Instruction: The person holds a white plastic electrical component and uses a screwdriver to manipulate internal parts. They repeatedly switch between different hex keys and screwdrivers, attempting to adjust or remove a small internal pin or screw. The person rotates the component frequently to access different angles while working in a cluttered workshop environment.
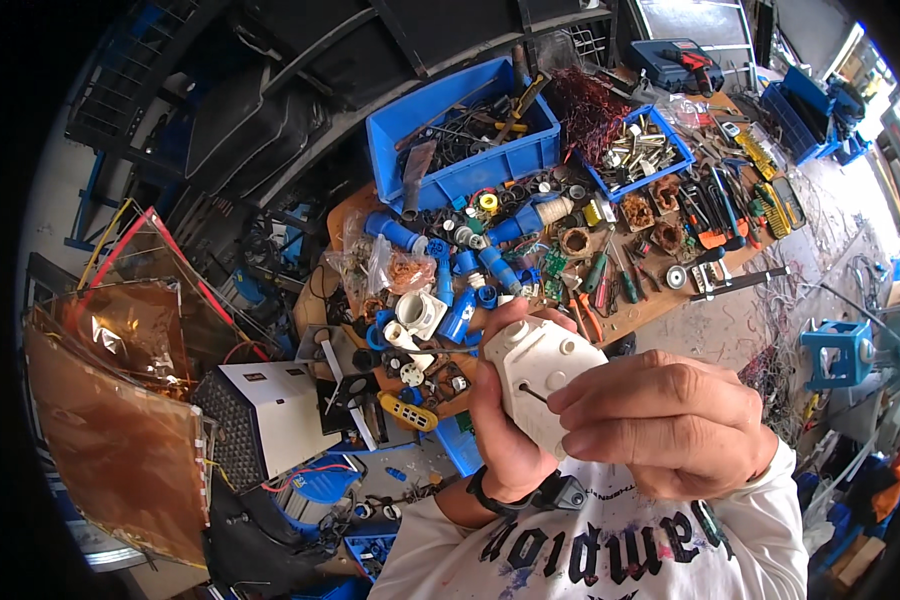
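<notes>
Close in front of my chest, my left hand [505, 435] grips a white plastic housing [560, 372] with angled corners and small round bosses on its face. The thumb lies along the near-left side of the housing, and fingertips curl over its far edge. My right hand [670, 420] comes in from the right, its thumb and fingers pinched on a thin dark rod [536, 395]. The rod's tip meets a small dark hole in the housing's face. Its other end is hidden inside my right fingers, so its exact kind cannot be made out.
Beyond my hands, a wooden table [625, 320] carries blue connectors [500, 268], screwdrivers [597, 272] and copper coils [668, 236]. A large blue crate [460, 190] of tools and a smaller blue bin [635, 185] of metal parts stand at the back. A blue stool [838, 345] is at right.
</notes>
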### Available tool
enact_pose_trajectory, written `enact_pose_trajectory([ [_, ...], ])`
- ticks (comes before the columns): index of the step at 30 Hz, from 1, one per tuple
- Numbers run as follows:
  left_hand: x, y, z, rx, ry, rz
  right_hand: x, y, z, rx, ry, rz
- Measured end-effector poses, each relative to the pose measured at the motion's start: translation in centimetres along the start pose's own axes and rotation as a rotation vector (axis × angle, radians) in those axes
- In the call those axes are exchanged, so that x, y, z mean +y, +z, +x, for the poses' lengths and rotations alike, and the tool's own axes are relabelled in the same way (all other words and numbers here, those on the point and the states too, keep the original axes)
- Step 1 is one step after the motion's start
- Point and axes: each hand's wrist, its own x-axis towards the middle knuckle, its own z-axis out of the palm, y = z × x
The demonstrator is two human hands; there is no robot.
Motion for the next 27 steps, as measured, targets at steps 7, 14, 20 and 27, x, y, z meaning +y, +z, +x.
enact_pose_trajectory([
  [7,-0.2,0.0,0.0,0.016,-0.023,-0.077,0.6,0.2,0.1,-0.01,-0.067,-0.011],
  [14,-0.2,0.1,0.2,0.043,-0.058,-0.07,0.6,-0.1,0.4,-0.043,0.026,0.019],
  [20,0.2,0.5,0.4,0.066,-0.053,-0.047,1.3,0.1,0.8,-0.063,0.039,0.063],
  [27,0.3,1.2,0.5,0.096,-0.087,-0.014,2.2,0.4,0.5,-0.007,0.143,0.084],
])
